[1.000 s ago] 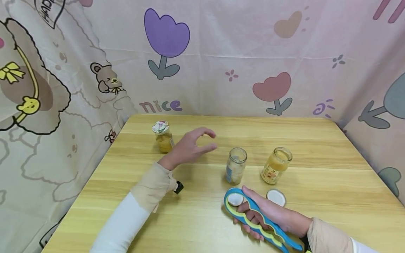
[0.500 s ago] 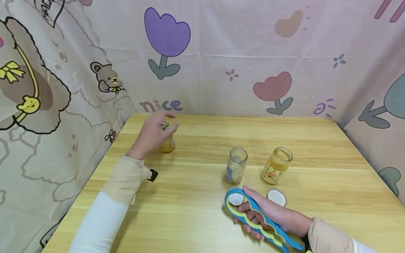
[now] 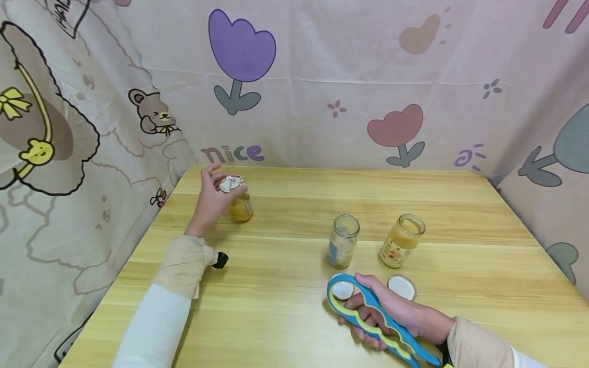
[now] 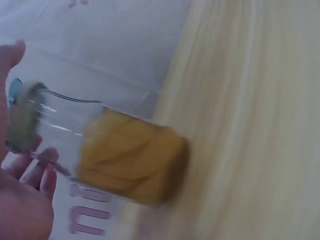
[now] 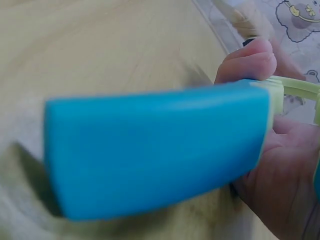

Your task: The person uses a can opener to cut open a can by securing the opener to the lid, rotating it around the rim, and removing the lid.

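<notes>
My left hand [image 3: 213, 197] is at the lidded glass jar [image 3: 241, 208] at the back left, thumb and fingers curved round its patterned lid [image 3: 232, 183]. Yellow fruit pieces fill the lower part of this jar [image 4: 132, 155] in the left wrist view, where the image is blurred. Low at the right, my right hand [image 3: 391, 306] grips a blue and yellow-green jar opener [image 3: 338, 306] with wavy inner edges. One blue handle of the opener [image 5: 155, 155] covers much of the right wrist view. Through the opener's loop shows a white lid [image 3: 342, 290] on the table.
Two lidless glass jars stand beyond my right hand: one with a blue label [image 3: 342, 243], one with yellow contents [image 3: 401, 243]. Another white lid [image 3: 402, 288] lies beside that hand. A printed cloth [image 3: 303, 128] hangs behind and beside the wooden table [image 3: 257, 306].
My left hand has moved left from the middle of the table, past the fruit jar, and come round its lid. My right hand holds the jar opener in nearly the same place.
</notes>
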Demonstrator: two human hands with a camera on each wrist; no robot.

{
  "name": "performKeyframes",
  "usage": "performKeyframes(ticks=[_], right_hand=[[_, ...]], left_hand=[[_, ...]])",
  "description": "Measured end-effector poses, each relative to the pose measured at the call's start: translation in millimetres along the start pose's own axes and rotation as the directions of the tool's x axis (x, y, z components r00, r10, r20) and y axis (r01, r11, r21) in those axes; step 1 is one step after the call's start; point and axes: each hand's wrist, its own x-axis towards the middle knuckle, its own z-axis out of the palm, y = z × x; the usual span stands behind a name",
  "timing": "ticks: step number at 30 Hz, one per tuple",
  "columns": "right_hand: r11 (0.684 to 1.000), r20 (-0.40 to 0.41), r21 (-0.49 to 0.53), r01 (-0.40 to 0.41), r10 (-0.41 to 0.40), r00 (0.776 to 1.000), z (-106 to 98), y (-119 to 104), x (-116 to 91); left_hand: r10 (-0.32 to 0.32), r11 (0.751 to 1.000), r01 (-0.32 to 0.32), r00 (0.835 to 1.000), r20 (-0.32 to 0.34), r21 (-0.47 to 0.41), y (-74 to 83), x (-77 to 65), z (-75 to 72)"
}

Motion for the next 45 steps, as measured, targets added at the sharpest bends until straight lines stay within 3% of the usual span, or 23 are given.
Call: performKeyframes(ticks=[3,8,12,19,26,35,45], right_hand=[[1.000,0.016,0.004,0.018,-0.018,1.000,0.2,-0.1,-0.3],[1.000,-0.013,-0.002,-0.001,0.001,1.000,2.1,-1.4,-0.8],[1.000,-0.039,-0.006,-0.016,0.015,0.999,3.0,-2.3,-2.0],[1.000,-0.032,-0.025,-0.014,0.013,0.999,2.6,-2.8,-3.7],[1.000,-0.037,-0.025,-0.007,0.006,0.999,1.9,-2.8,-5.1],[1.000,-0.033,-0.011,0.024,-0.025,0.999,-1.8,1.5,-5.9],[0.995,0.044,0.052,0.081,-0.083,0.996,1.7,3.6,-8.9]], left_hand=[[-0.063,0.993,0.065,0.998,0.024,-0.098,0.0,-5.0,6.0],[-0.135,0.981,0.140,0.990,0.049,-0.136,-9.7,-6.3,12.6],[-0.132,0.977,0.141,0.989,0.065,-0.163,-27.0,-1.1,15.2],[-0.150,0.983,0.154,0.988,0.047,-0.097,-51.8,0.9,18.8],[-0.143,0.984,0.150,0.987,0.069,-0.100,-55.1,1.5,19.8],[-0.153,0.984,0.156,0.988,0.038,-0.086,-59.3,5.2,25.1],[-0.159,0.984,0.162,0.986,0.040,-0.072,-60.8,3.1,26.8]])
